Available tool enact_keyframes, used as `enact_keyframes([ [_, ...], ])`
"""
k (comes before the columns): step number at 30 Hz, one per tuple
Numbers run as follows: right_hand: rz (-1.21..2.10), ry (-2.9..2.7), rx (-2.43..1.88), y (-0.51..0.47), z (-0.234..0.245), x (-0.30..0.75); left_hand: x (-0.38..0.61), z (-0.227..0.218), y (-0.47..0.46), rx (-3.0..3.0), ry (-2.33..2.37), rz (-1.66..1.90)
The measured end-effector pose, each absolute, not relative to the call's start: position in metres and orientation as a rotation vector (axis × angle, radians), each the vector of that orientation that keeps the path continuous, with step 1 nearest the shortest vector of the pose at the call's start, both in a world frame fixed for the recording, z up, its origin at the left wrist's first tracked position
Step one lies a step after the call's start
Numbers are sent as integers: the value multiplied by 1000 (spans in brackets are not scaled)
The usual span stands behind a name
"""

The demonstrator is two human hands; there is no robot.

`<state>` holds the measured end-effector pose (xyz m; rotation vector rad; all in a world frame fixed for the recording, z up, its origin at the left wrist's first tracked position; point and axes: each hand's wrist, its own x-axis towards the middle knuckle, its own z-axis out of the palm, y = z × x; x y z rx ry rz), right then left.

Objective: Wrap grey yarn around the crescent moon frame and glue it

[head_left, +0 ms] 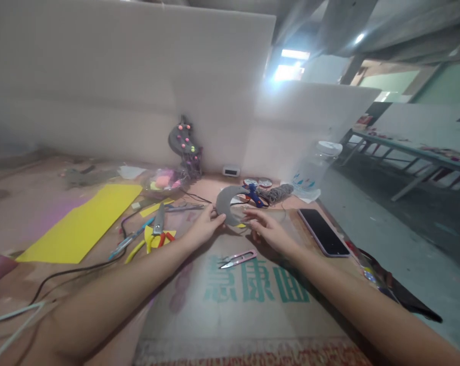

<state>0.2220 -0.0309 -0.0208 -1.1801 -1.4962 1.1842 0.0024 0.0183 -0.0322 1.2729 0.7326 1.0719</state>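
Far L of frame, yellow sheet (88,221) lies flat. R of that, lower-L of ctr, scissors (158,219) w/ blades pointing up; above them, clear bowl (150,186) w/ pink & yellow bits, then a dark beaded ornament (176,142) upright by the white panel (222,76). My L hand (205,227), approx ctr, pinches the lower-L edge of the grey crescent (224,201). Crescent's mid-frame btwn my hands, its opening facing R. Just below, pink snips (232,263), tips to lower L. Behind crescent's R end, blue tool (256,196). My R hand (270,231), R of ctr, has fingers loosely bent by the crescent's opening; can't tell if they grip anything. Further R: grey yarn (278,193), clear jar (309,173) w/ white lid, phone (324,232) w/ dark screen, bkgd table (428,155) at far R.
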Motion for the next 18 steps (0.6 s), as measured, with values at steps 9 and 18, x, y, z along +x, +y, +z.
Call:
enact_keyframes([
  [9, 1345, -1403, -1116, -26, -32, 220, -3, -28, 16, 1305, 805, 987],
  [18, 688, -1561, -1282, -33, -27, 229, 0, -28, 15, 1299, 730, 962],
])
